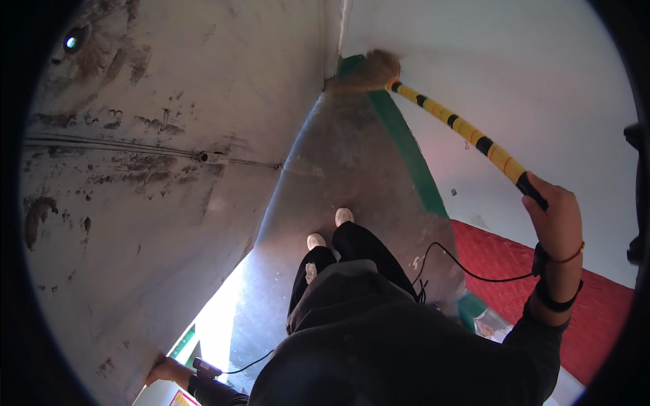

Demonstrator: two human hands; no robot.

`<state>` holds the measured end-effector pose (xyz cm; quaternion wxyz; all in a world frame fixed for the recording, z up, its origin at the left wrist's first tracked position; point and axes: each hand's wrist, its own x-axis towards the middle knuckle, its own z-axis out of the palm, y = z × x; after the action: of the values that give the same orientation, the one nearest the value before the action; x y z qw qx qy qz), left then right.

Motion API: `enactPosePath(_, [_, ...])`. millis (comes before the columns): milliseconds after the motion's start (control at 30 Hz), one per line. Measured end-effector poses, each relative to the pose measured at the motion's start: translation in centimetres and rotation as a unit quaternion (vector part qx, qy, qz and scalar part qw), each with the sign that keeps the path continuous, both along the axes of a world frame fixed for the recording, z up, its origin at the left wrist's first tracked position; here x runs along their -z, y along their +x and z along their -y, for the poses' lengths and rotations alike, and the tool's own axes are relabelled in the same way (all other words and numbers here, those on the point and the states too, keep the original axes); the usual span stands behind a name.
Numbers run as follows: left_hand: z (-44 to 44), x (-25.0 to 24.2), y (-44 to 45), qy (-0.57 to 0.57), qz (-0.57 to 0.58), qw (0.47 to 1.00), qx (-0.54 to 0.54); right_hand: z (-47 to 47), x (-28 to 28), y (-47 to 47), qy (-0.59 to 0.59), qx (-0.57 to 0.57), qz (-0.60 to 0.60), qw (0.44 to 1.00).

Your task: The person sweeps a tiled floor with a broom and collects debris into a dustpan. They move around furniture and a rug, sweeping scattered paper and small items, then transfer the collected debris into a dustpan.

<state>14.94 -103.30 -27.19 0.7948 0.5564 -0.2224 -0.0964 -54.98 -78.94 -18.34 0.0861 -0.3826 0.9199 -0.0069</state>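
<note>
My right hand [556, 221] is closed around the black end of a long broom handle [457, 124] wrapped in yellow and black tape. The brown bristle head of the broom [368, 73] lies at the far corner, between the door and the white wall, over a green painted strip; it looks blurred. At the lower left, my left hand [162, 371] touches the edge of a scuffed white door [177, 243]; its fingers are partly hidden.
A grey floor [355, 157] narrows toward the corner, with a green border [406, 147] along the white wall [508, 81]. Red padded material [513, 259] lies at right. Bright light enters past the door's edge. Black cables hang from both wrists.
</note>
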Motion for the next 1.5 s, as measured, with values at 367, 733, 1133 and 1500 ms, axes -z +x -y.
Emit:
enactPosePath(367, [-0.1, 0.9, 2.2, -0.079, -0.045, 0.996, 0.012, 13.2, 17.5, -11.0, 0.044, -0.024, 0.086, 0.995])
enactPosePath(733, [-0.7, 1.8, 6.2, -0.157, -0.065, 0.985, 0.024, 3.3, 22.5, -6.0, 0.090, 0.007, 0.128, 0.988])
enactPosePath(1133, [-0.7, 1.3, 2.2, -0.070, -0.031, 0.997, -0.005, 10.6, 26.6, -7.5, 0.010, 0.031, 0.148, 0.988])
enactPosePath(1500, [-1.0, 1.5, 0.3, -0.078, -0.006, 0.996, -0.043, -2.2, 47.6, 0.4, 0.201, 0.147, 0.268, 0.931])
